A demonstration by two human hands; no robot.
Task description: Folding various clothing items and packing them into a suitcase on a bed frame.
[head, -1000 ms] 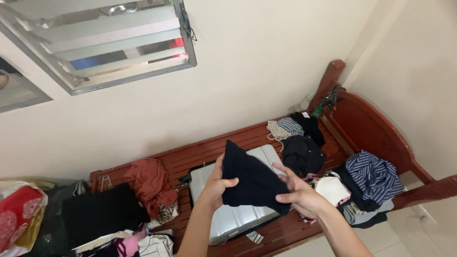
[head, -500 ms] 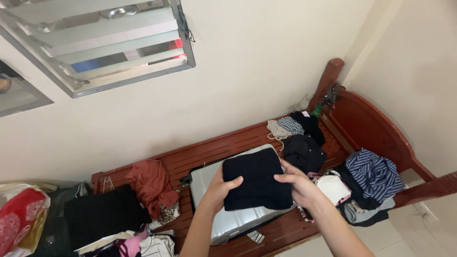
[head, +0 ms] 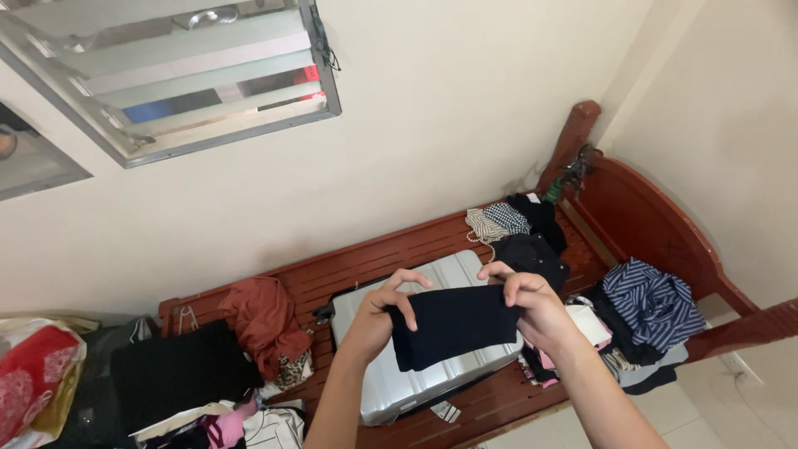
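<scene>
Both my hands hold a folded black garment in the air above a silver hard-shell suitcase that lies flat on a red-brown wooden slatted bed frame. My left hand grips the garment's left edge, fingers curled over its top. My right hand pinches the right top edge. The garment is a narrow horizontal band, tilted slightly.
On the slats lie a rust-red cloth, a black folded item, dark and checked clothes, a blue striped shirt and white items. A red bag sits far left. A louvred window is in the cream wall.
The black garment went from a hanging pointed shape to a squarish fold, and now it is folded narrower. Both hands rose a little and shifted to its top edge.
</scene>
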